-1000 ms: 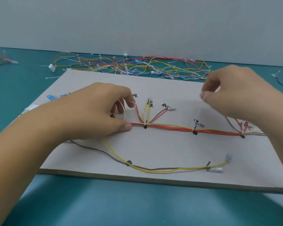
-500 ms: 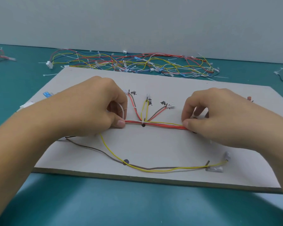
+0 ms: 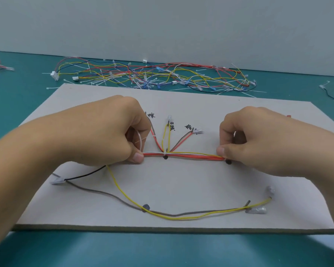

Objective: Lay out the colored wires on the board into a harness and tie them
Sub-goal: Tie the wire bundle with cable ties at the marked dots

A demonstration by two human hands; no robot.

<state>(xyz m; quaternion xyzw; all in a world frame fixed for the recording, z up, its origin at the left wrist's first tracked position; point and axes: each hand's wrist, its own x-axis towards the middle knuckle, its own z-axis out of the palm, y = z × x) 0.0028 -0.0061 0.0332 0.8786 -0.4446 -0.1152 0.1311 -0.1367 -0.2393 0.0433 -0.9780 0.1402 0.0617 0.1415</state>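
On a teal table (image 3: 162, 251), a grey board (image 3: 181, 182) carries a half-built harness. Nearest the camera, a yellow wire (image 3: 123, 191) and a brown wire (image 3: 96, 190) sag in a loose loop across the board's front, ending at clear connectors (image 3: 256, 210) on the right. Beyond them, a person stretches the red wire bundle (image 3: 191, 157) straight between both hands, along a line of black marks (image 3: 164, 157) on the board. The left hand (image 3: 104, 132) pinches the bundle's left end between thumb and curled fingers, with a white cable tie (image 3: 141, 139) looped inside the fist. The right hand (image 3: 258, 139) pinches the bundle at its right, just beside another mark, knuckles up and fingers tucked under. Both forearms reach in from the lower corners, wrists low over the board. The step in hand appears to be tying the trunk. It is likely best done by holding the wires taut and side by side, seating the tie at a mark, and cinching without dragging the branch wires (image 3: 167, 135) that fan out toward handwritten labels behind. Farther back, a tangled pile of spare wires (image 3: 152, 76) lies on the table before a pale wall (image 3: 162, 26).
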